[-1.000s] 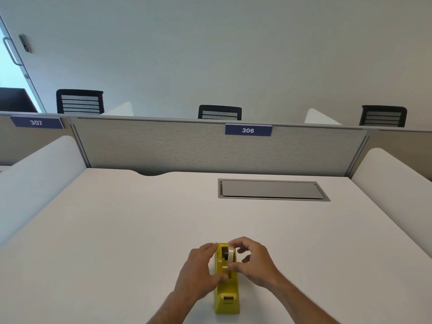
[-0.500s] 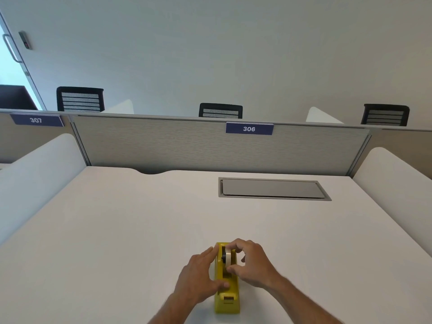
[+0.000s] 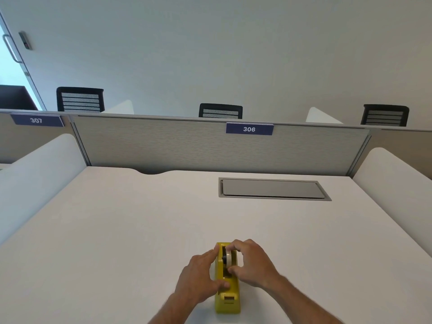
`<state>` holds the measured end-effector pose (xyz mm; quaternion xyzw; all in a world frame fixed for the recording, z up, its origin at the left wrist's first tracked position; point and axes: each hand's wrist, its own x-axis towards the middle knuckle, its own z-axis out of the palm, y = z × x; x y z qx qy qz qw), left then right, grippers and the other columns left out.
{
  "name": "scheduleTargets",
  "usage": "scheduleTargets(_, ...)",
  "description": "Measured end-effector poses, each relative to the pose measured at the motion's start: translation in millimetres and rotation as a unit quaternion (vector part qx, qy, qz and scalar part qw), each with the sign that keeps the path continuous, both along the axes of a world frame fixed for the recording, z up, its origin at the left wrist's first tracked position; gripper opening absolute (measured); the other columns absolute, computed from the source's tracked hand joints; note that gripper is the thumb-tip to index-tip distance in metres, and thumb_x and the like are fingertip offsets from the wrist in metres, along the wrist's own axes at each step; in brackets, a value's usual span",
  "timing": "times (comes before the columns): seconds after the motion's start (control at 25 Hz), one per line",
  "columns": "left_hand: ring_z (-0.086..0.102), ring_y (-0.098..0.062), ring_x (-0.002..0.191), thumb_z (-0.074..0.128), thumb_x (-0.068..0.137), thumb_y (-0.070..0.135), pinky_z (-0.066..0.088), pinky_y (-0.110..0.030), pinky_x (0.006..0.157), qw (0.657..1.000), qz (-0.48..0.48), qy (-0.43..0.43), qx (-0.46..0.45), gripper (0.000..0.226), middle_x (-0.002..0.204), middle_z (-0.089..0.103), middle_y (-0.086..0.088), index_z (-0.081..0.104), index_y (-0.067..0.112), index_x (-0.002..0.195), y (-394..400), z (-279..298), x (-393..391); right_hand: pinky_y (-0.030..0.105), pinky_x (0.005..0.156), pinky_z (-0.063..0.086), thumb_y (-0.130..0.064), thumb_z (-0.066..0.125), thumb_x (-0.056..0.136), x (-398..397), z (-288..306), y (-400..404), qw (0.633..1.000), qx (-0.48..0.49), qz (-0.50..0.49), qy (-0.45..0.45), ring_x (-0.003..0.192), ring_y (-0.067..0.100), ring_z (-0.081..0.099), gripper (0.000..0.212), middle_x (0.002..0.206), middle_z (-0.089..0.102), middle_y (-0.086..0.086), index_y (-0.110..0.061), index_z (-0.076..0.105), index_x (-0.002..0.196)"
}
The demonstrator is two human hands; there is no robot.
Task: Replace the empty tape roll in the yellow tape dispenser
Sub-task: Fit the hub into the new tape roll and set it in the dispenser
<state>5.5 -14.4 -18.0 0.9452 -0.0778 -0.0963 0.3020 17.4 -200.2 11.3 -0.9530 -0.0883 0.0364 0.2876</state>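
Observation:
The yellow tape dispenser (image 3: 228, 300) stands on the white desk (image 3: 117, 230) near its front edge, its cutter end toward me. A pale tape roll (image 3: 232, 257) on a black hub sits down in the dispenser's slot. My right hand (image 3: 253, 263) pinches the roll between thumb and fingers from the right. My left hand (image 3: 198, 277) grips the dispenser's left side, thumb lying across its top near the cutter. The lower part of the roll is hidden inside the body.
A grey cable hatch (image 3: 271, 189) is set into the desk behind the dispenser. A grey partition (image 3: 187, 146) labelled 306 closes the back, with white side dividers (image 3: 35, 174) left and right. Black chairs stand beyond the partition.
My right hand has lowered the tape roll from above the dispenser down into its slot. My left hand has stayed on the dispenser's side.

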Motion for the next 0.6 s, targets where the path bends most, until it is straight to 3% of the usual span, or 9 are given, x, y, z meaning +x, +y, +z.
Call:
scheduleTargets(0.32, 0.036, -0.011, 0.137, 0.072, 0.061, 0.068, 0.042, -0.034, 0.103, 1.000, 0.004, 0.008, -0.018, 0.108, 0.150, 0.044, 0.016, 0.012, 0.048, 0.149, 0.7, 3.2, -1.9, 0.017, 0.086, 0.041, -0.040, 0.077, 0.063, -4.8, -4.8, 2.1, 1.000, 0.012, -0.027, -0.002, 0.108, 0.007, 0.054, 0.058, 0.118, 0.063, -0.008, -0.038, 0.066, 0.120)
scheduleTargets(0.6, 0.035, -0.012, 0.138, 0.073, 0.061, 0.068, 0.041, -0.034, 0.104, 1.000, 0.007, 0.018, -0.021, 0.109, 0.150, 0.044, 0.014, 0.012, 0.048, 0.149, -0.2, 3.2, 0.0, 0.023, 0.092, 0.047, -0.040, 0.076, 0.067, -9.1, -7.6, 5.0, 0.999, 0.018, -0.035, -0.003, 0.110, 0.009, 0.053, 0.058, 0.122, 0.063, -0.008, -0.037, 0.065, 0.124)
